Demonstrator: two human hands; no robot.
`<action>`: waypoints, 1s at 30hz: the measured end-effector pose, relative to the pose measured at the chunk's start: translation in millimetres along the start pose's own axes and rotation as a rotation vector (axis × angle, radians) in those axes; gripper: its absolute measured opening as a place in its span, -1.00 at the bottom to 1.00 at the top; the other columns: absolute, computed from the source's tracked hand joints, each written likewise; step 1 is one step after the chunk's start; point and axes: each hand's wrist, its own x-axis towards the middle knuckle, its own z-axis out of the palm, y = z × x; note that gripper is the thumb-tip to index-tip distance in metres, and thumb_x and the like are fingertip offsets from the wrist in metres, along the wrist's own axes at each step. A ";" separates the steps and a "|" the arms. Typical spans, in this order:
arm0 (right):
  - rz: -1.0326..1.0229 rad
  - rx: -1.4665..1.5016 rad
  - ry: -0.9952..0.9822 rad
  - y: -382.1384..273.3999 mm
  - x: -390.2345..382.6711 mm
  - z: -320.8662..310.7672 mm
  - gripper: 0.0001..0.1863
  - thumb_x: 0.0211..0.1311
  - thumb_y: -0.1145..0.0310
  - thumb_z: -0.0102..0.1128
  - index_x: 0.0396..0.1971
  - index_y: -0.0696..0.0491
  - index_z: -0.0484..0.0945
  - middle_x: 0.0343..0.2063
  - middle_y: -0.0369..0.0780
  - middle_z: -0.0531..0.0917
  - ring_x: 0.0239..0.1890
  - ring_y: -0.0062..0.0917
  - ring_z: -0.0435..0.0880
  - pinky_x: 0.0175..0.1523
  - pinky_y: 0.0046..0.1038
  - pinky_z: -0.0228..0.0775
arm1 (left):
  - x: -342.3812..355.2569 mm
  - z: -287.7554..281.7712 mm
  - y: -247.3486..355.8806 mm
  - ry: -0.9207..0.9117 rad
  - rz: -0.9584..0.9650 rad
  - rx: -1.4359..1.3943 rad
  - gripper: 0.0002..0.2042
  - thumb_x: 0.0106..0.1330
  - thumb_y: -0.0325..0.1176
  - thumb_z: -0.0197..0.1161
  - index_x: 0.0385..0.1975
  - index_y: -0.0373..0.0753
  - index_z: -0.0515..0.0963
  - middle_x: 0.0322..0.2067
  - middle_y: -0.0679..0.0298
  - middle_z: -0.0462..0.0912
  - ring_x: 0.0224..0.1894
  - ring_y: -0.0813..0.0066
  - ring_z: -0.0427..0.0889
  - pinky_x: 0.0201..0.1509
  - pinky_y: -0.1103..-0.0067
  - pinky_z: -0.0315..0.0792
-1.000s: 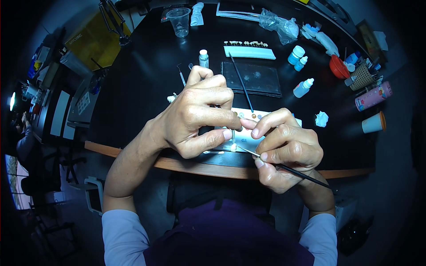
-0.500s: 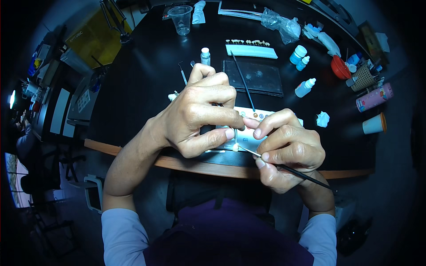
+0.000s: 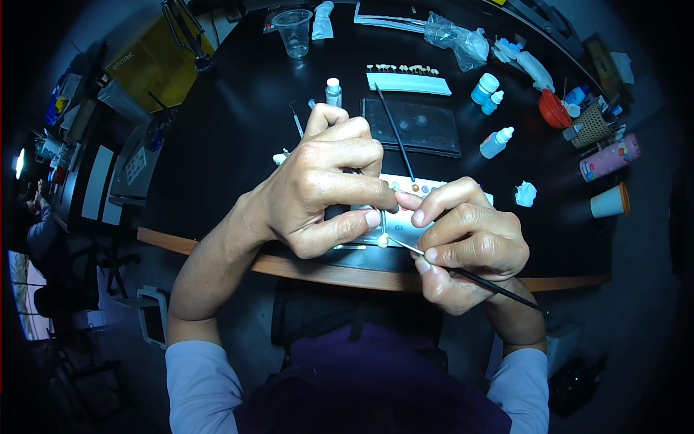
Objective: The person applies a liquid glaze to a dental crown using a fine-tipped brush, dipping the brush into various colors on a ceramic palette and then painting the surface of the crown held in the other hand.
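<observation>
My left hand [image 3: 322,184] is closed around slim metal tweezers [image 3: 383,223], mostly hidden by its fingers. A small cream tooth-shaped piece [image 3: 383,241] sits at their lower tips. In a pinch, my right hand [image 3: 473,249] grips a thin black-handled brush [image 3: 510,293]. The fine tip of that brush points left and meets, or nearly meets, the tooth-shaped piece. The fingers of both hands come together just above it. Beneath them lies a white palette [image 3: 416,233] with small coloured spots along its far side, partly covered by my hands.
Beyond my hands, a second brush [image 3: 394,130] rests across a dark slab [image 3: 437,137]. Behind it stands a white strip [image 3: 408,83] of tooth-shaped samples. Small bottles [image 3: 496,142], a crumpled tissue [image 3: 525,193] and a paper cup [image 3: 609,201] are at right; a clear cup [image 3: 295,36] stands far left.
</observation>
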 end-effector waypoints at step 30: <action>0.043 0.016 -0.067 0.4 0.5 0.4 -0.81 -0.15 0.71 0.28 -0.50 0.12 0.57 -0.54 -0.20 0.65 -0.19 -0.32 0.73 0.18 0.04 0.77 | 2.1 -4.8 10.2 0.027 0.085 0.251 -0.87 0.06 -0.21 0.34 -0.45 -0.06 0.72 -0.45 0.40 0.48 -0.36 0.47 0.44 0.04 0.29 0.11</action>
